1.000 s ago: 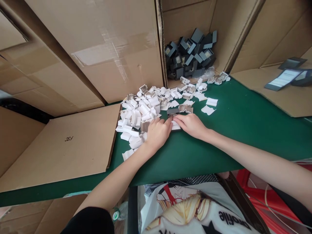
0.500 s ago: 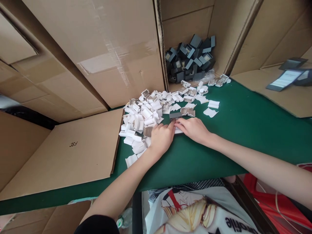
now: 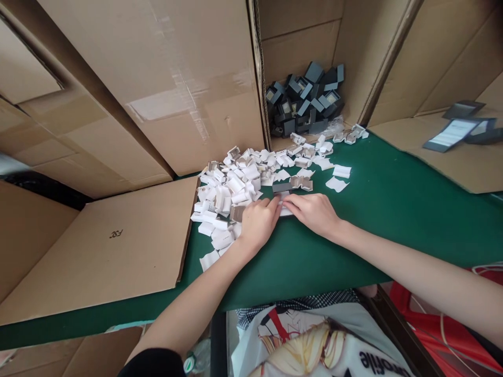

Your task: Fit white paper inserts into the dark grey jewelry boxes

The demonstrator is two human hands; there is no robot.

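Note:
My left hand (image 3: 257, 221) and my right hand (image 3: 312, 210) meet on the green table (image 3: 377, 209), fingertips pressed together on a small white folded card piece (image 3: 285, 211) that lies flat between them. Just beyond the fingertips sits a small dark grey box (image 3: 282, 187). A heap of white folded card pieces (image 3: 236, 188) spreads out left of and beyond my left hand. Further back, a pile of dark grey boxes (image 3: 304, 102) lies inside an open cardboard carton.
A big cardboard carton (image 3: 157, 78) stands at the back left, with its flap (image 3: 102, 246) lying flat on the table. Another flap at the right carries dark flat sleeves (image 3: 451, 131). A red crate (image 3: 436, 324) sits under the table's front edge.
Both hands have stayed on the white piece with only slight finger shifts. The view itself has drifted a little.

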